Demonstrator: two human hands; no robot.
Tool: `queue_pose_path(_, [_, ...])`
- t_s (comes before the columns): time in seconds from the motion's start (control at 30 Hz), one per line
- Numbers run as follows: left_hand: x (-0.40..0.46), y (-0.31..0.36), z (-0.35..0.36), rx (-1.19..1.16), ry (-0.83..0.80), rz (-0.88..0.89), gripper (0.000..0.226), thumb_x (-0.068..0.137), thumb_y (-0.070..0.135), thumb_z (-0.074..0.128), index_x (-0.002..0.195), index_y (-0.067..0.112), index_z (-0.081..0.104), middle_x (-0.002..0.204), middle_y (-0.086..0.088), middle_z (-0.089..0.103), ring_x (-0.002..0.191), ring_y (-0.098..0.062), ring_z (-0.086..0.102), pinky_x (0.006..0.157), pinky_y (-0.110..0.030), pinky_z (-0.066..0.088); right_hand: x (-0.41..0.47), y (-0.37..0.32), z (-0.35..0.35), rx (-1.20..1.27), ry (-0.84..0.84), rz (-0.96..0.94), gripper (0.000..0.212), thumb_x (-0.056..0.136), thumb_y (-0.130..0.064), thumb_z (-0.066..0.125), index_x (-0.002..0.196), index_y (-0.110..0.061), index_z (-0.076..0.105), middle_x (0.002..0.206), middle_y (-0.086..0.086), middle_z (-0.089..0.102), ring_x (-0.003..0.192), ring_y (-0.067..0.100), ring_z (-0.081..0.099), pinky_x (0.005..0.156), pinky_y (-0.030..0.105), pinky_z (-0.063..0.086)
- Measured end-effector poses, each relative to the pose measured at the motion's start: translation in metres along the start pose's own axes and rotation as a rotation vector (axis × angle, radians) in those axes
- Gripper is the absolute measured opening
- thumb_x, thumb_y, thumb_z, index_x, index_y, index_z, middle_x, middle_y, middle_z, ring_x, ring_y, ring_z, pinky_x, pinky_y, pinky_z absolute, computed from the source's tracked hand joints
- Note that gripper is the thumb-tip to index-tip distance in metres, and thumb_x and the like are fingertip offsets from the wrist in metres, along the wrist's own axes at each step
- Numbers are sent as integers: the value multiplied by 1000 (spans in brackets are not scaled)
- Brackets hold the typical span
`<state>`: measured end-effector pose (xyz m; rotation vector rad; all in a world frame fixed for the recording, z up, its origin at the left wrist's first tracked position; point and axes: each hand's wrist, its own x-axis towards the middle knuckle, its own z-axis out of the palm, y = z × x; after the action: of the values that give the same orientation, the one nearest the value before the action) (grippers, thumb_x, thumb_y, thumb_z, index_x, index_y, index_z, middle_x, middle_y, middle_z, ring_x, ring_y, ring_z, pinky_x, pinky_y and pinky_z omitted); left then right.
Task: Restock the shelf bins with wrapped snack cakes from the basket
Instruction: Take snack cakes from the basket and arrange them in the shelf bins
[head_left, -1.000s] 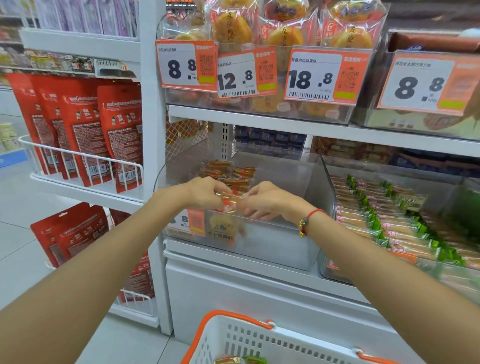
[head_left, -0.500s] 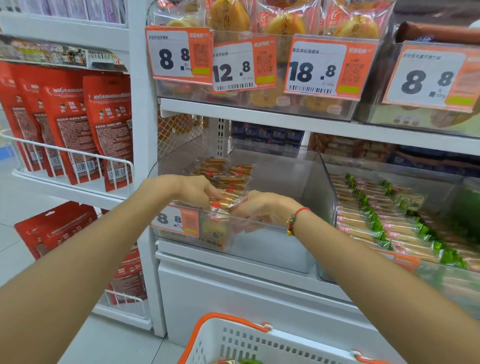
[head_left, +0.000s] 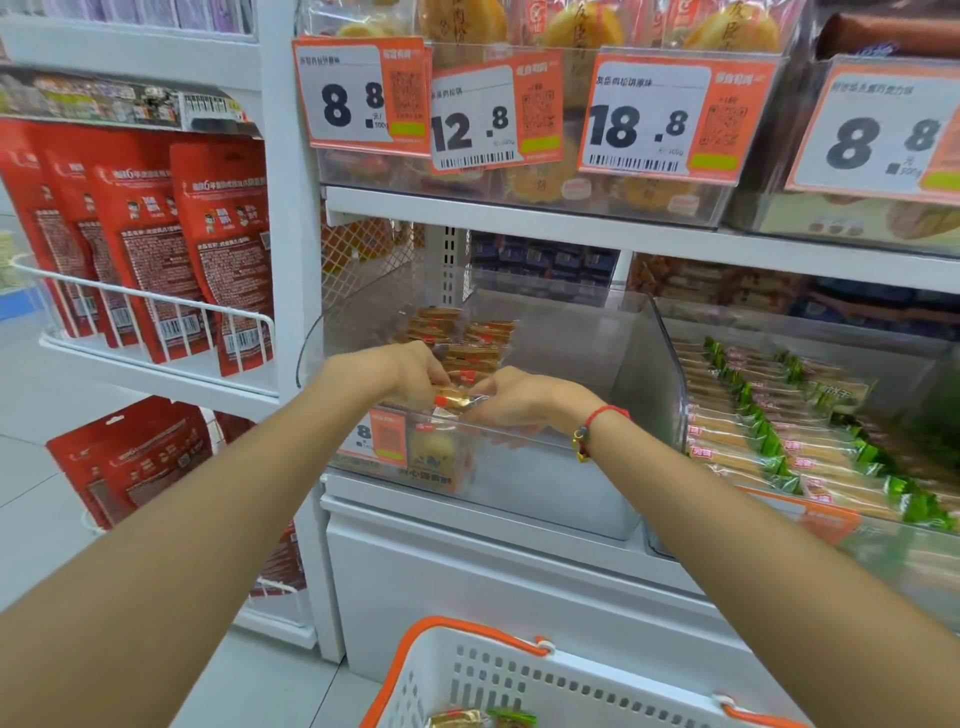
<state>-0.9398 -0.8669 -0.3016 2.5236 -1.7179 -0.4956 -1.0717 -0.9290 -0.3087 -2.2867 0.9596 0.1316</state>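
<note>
Head view: nearest, the white basket (head_left: 498, 680) with orange handles sits at the lower edge, a few wrapped cakes showing inside it. Beyond it both arms reach over the front lip of the clear bin (head_left: 545, 467), where the left hand (head_left: 400, 371) and right hand (head_left: 524, 400) together pinch a gold-wrapped snack cake (head_left: 457, 404). Compared with a second ago the cake sits slightly deeper, toward the stacked cakes (head_left: 457, 338) at the back, so placement looks nearly done.
</note>
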Motion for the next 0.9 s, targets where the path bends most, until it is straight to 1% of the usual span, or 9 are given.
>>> queue_pose_path(0.13, [-11, 12, 2, 112, 116, -34, 52, 87, 10, 56, 134, 34, 53, 128, 0, 57, 112, -23, 55, 86, -33, 46, -3, -1, 1, -67, 97, -11, 48, 88, -44, 62, 125, -13, 59, 117, 7, 63, 107, 24, 63, 86, 32, 52])
queue_pose_path(0.2, [-22, 12, 2, 110, 229, -37, 51, 85, 15, 62, 130, 37, 55, 129, 3, 58, 114, -22, 55, 88, -34, 46, -13, 3, 2, -169, 241, -59, 47, 86, -44, 64, 127, -21, 58, 125, 4, 60, 115, 27, 57, 91, 36, 48])
queue_pose_path(0.27, [-39, 15, 6, 11, 408, -11, 50, 82, 13, 64, 126, 36, 59, 126, 5, 60, 116, -21, 56, 91, -35, 47, -29, 7, 3, -255, 384, -125, 41, 85, -37, 65, 125, -28, 58, 125, 2, 61, 115, 28, 57, 89, 38, 46])
queue_pose_path(0.37, [-72, 30, 24, -203, 706, 41, 42, 81, 14, 65, 118, 34, 63, 120, 8, 64, 113, -17, 57, 88, -33, 47, -64, 15, 4, -286, 532, -242, 26, 86, -28, 64, 112, -29, 64, 109, -2, 65, 104, 26, 60, 79, 35, 46])
queue_pose_path(0.47, [-98, 46, 50, -319, 779, 68, 34, 83, 19, 65, 113, 35, 64, 114, 13, 65, 108, -14, 59, 82, -29, 46, -102, 29, 16, -220, 625, -312, 16, 86, -25, 63, 101, -31, 65, 86, -11, 55, 89, 18, 58, 70, 32, 44])
queue_pose_path(0.57, [-114, 55, 81, -393, 677, 65, 28, 84, 26, 65, 109, 38, 64, 98, 18, 65, 95, -10, 62, 82, -30, 49, -129, 56, 37, -303, 627, -290, 17, 88, -32, 61, 105, -32, 61, 88, -13, 49, 86, 13, 53, 68, 29, 37])
queue_pose_path(0.63, [-120, 60, 107, -375, 557, 57, 23, 86, 31, 64, 109, 38, 63, 93, 22, 61, 93, -5, 61, 81, -28, 48, -139, 82, 54, -327, 544, -219, 20, 90, -35, 59, 109, -32, 60, 94, -11, 52, 91, 13, 55, 67, 28, 34])
queue_pose_path(0.77, [-119, 62, 170, -220, 274, 29, 29, 90, 35, 58, 119, 37, 59, 117, 19, 63, 109, -11, 59, 91, -30, 46, -143, 137, 101, -370, 311, -38, 24, 91, -33, 58, 115, -29, 59, 115, -4, 59, 107, 21, 57, 77, 31, 43])
queue_pose_path(0.9, [-117, 64, 237, -60, -38, 17, 32, 91, 37, 55, 122, 33, 57, 125, 10, 59, 117, -18, 55, 93, -31, 42, -145, 190, 156, -392, 141, 90, 28, 91, -27, 55, 118, -24, 59, 123, 1, 57, 114, 24, 54, 87, 32, 42])
